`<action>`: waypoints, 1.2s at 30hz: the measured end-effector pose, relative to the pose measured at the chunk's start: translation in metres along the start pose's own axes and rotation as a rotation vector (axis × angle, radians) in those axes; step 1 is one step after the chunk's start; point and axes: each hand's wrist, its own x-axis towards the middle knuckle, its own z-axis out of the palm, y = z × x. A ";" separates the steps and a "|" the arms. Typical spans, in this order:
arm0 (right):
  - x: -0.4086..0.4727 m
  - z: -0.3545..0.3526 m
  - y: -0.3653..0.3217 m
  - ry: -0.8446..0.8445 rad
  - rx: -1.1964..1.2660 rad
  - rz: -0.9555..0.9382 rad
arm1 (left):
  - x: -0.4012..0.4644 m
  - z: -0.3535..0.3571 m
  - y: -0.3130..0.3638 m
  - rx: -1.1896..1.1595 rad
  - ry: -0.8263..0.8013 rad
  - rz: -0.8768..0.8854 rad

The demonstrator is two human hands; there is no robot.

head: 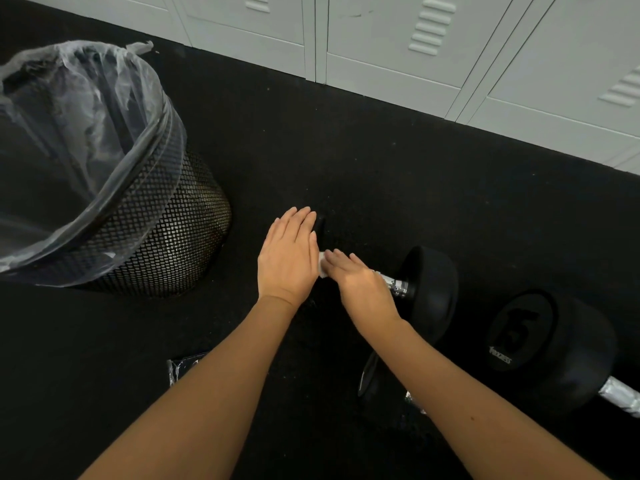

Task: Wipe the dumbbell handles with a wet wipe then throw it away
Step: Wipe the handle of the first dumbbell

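- The dumbbell [427,292] lies on a black rubber floor [346,161], near the middle of the scene, its chrome handle [393,283] showing between the right hand and the right-side head; its left head is hidden under the left hand.
- A white wet wipe [322,266] sits on the handle, showing only as a small patch between the two hands.
- The right hand [360,289] lies over the handle with the wipe under its fingers [337,259], which are straight and close together; whether any curl round the bar cannot be told.
- The left hand [289,259] rests flat on the left head, fingers straight and together.
- A second dumbbell [550,348] lies near right.
- A black mesh bin [166,233] with a clear liner stands left.
- Pale grey lockers [415,46] line the far side.
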 end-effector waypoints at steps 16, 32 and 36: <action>0.011 -0.002 -0.008 0.040 -0.003 0.060 | 0.001 0.002 -0.001 0.036 0.001 0.005; 0.018 -0.008 0.013 -0.167 -0.018 0.126 | 0.001 0.004 -0.002 0.026 0.029 0.015; 0.050 -0.020 0.015 -0.193 0.102 0.398 | 0.001 0.006 -0.003 0.023 0.032 0.015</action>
